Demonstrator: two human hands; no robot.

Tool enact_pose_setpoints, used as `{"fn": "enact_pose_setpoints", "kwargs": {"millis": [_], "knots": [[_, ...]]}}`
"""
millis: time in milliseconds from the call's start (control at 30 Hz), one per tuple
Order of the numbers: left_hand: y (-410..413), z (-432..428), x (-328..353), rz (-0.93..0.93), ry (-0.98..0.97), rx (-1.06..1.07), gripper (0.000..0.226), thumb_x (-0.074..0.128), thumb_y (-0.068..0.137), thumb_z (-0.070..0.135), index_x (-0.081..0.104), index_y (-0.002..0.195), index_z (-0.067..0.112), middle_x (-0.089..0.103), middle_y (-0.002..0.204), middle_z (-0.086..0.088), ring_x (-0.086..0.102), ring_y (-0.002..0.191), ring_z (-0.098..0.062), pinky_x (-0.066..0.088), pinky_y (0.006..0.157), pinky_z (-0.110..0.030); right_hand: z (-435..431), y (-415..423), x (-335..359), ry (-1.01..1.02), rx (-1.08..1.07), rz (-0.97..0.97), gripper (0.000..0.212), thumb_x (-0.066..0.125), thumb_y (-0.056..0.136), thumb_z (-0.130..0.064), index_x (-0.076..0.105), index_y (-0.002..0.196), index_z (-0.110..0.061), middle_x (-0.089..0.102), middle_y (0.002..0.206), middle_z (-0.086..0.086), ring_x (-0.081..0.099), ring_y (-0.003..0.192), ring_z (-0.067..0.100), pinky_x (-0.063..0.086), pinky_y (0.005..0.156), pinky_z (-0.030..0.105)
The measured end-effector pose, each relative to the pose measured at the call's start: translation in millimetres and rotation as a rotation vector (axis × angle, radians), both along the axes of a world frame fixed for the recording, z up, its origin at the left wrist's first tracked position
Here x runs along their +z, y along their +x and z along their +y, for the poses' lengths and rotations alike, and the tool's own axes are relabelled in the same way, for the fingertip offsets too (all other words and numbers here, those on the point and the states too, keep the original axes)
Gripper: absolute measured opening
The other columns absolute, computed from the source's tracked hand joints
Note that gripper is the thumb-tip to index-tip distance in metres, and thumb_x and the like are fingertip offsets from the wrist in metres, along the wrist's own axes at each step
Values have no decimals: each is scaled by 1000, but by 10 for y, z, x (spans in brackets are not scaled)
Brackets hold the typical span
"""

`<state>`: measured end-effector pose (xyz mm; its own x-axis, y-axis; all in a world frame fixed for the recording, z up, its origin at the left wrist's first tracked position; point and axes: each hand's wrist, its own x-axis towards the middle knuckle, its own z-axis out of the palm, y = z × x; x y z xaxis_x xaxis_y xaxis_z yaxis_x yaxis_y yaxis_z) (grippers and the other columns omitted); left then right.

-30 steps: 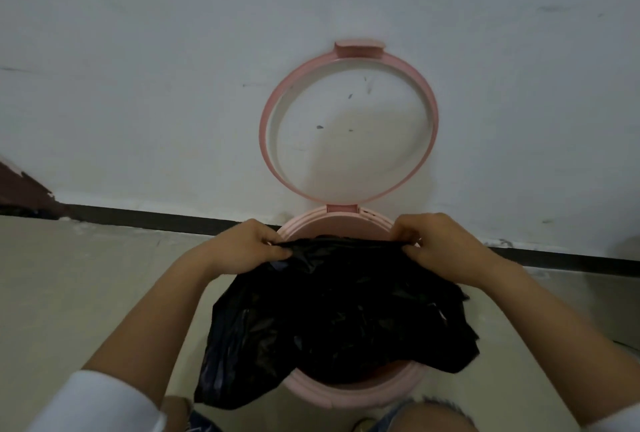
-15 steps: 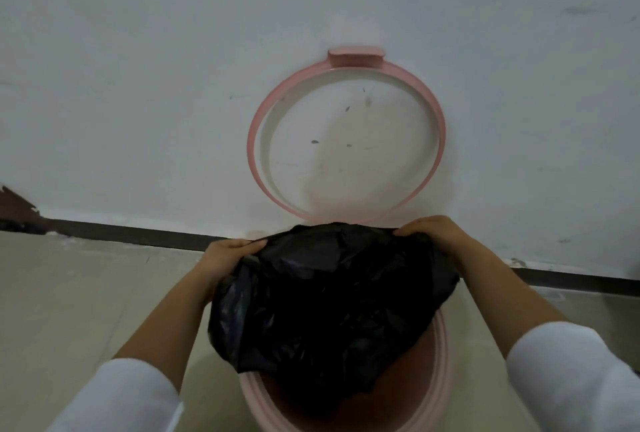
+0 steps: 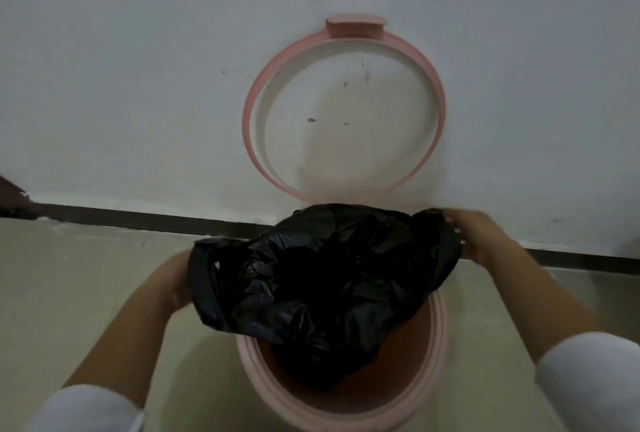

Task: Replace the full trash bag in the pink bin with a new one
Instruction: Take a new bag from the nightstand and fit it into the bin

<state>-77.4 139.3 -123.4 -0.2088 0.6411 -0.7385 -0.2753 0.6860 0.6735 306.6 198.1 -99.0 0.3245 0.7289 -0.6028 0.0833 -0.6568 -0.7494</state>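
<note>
A round pink bin [image 3: 437,355] stands on the floor below me, against the wall. Its pink ring lid [image 3: 254,99] is flipped up and leans on the wall. A crumpled black trash bag [image 3: 325,279] is spread over the bin's mouth, with its lower part hanging inside. My left hand [image 3: 175,284] grips the bag's left edge, partly hidden behind the plastic. My right hand [image 3: 476,237] holds the bag's right edge at the far right of the rim and looks blurred.
A white wall [image 3: 138,68] rises right behind the bin, with a dark skirting strip [image 3: 138,217] along its foot. Beige floor [image 3: 69,293] lies on both sides of the bin. White sleeves cover both my forearms at the bottom corners.
My hands have pulled the bag's edges apart, the left hand moving down the left side and the right hand out to the right. The bag sits wider over the bin's mouth.
</note>
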Motion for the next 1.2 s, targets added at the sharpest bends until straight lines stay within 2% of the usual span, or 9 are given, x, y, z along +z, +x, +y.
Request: {"fn": "enact_pose_setpoints", "kwargs": {"millis": [167, 300, 400, 500, 633, 733, 900, 1100, 1200], "knots": [[-82, -128, 358, 666, 482, 103, 20, 56, 90, 21, 65, 107, 15, 63, 105, 0, 55, 98, -15, 42, 87, -30, -465, -217, 506, 648, 133, -374, 11, 58, 77, -4, 67, 81, -9, 65, 73, -1, 58, 69, 12, 46, 69, 21], [458, -555, 607, 1167, 1099, -416, 15, 57, 86, 19, 68, 90, 9, 65, 93, 0, 58, 94, -24, 38, 91, -33, -1024, -559, 483, 853, 780, -684, 23, 46, 62, -13, 65, 72, -7, 65, 79, 2, 56, 79, 15, 42, 77, 24], [638, -801, 385, 1215, 1264, -857, 22, 61, 84, 33, 69, 89, 13, 68, 94, -1, 59, 101, -21, 42, 91, -35, -1178, -537, 325, 748, 1126, -963, 26, 45, 60, -21, 63, 77, -15, 64, 88, -2, 57, 92, 20, 28, 86, 28], [585, -968, 202, 1280, 1172, -1100, 43, 63, 76, 55, 63, 101, 20, 63, 106, 0, 50, 108, -17, 36, 94, -31, -1294, -412, 229, 707, 1216, -1147, 35, 44, 63, -27, 66, 88, -18, 65, 98, -3, 57, 100, 18, 26, 93, 31], [458, -1022, 121, 1257, 1054, -1113, 46, 64, 73, 34, 50, 115, 23, 53, 113, -1, 54, 100, -19, 42, 80, -29, -1445, -245, 164, 739, 1144, -1333, 15, 67, 71, -18, 67, 86, -20, 66, 83, -2, 65, 81, 22, 30, 91, 38], [408, -1075, 147, 1105, 1065, -1050, 31, 55, 77, 23, 54, 108, 24, 59, 100, 3, 56, 82, -11, 39, 65, -16, -1622, -143, 108, 782, 1087, -1312, 9, 69, 75, -14, 68, 81, -21, 65, 75, -3, 65, 74, 21, 30, 93, 38], [341, -1395, 43, 922, 1192, -1112, 17, 61, 82, 25, 74, 93, 21, 66, 83, 6, 59, 76, -6, 47, 67, -18, -1946, 13, 31, 735, 1011, -1159, 11, 58, 76, -26, 69, 74, -24, 66, 75, -11, 62, 75, 11, 30, 90, 32], [326, -1820, -343, 847, 1136, -1175, 16, 59, 88, 30, 74, 91, 26, 68, 86, 10, 57, 80, -3, 46, 66, -15, -2116, 35, -295, 629, 1117, -1065, 3, 70, 67, -30, 73, 68, -31, 68, 71, -15, 53, 73, 4, 30, 78, 29], [332, -1789, -429, 763, 1000, -1040, 24, 54, 90, 38, 74, 91, 25, 70, 92, 16, 60, 87, 1, 45, 76, -8, -1977, 43, -417, 503, 966, -869, 2, 75, 73, -23, 76, 73, -25, 74, 79, -10, 66, 78, 10, 47, 77, 36]]}}
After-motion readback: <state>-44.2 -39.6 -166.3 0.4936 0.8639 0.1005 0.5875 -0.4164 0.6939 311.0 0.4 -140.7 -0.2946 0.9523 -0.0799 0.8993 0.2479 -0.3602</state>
